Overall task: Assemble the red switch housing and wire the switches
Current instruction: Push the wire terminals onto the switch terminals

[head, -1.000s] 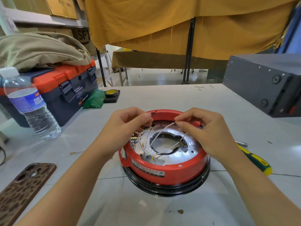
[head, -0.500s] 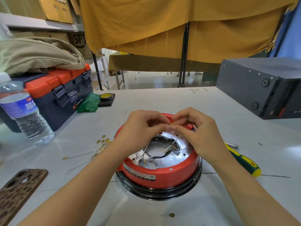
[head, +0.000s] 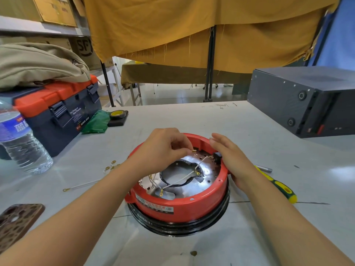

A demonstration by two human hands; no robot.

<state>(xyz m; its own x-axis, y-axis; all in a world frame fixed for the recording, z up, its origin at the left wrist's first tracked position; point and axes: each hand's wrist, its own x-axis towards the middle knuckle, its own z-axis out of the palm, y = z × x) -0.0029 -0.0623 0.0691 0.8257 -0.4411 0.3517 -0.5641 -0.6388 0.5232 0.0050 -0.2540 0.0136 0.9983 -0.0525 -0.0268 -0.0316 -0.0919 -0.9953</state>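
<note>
The round red switch housing sits on a black ring in the middle of the table, its silver inner plate facing up. Thin white wires with brass ring terminals cross the plate's central hole. My left hand hovers over the housing's far left rim and pinches a small brass terminal at its fingertips. My right hand lies with straight fingers along the housing's right rim, beside a small black switch with brass pins.
Loose wires with terminals lie left of the housing. A green and yellow screwdriver lies to the right. A water bottle, toolbox, tape roll and phone case stand left; a dark metal box at the far right.
My right hand let go of the wire and opened out along the housing's right rim. My left hand still pinches the brass terminal over the far side of the plate.
</note>
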